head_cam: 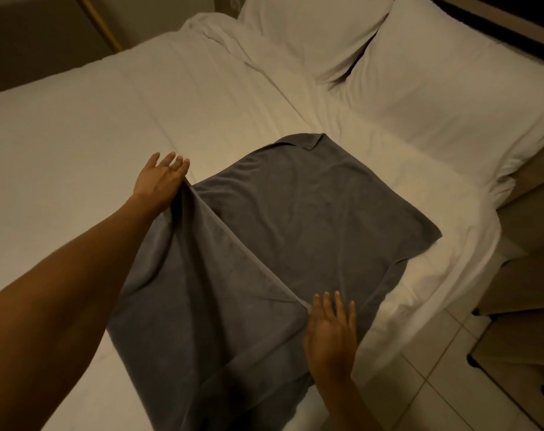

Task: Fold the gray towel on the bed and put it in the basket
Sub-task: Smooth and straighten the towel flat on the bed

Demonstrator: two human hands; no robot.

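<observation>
holding the gray towel point(295, 219) by one lifted edge, both hands are up over the bed point(109, 119); left hand point(158, 181) pinches the far end of that edge, other fingers spread loose; right hand point(331, 331) grips the near end, fingers straight and fanned out; the far half of the towel lies flat on the white sheet, the near half hangs down; two pillows point(420, 73) sit at the head; tiled floor point(435, 384) on the right
</observation>
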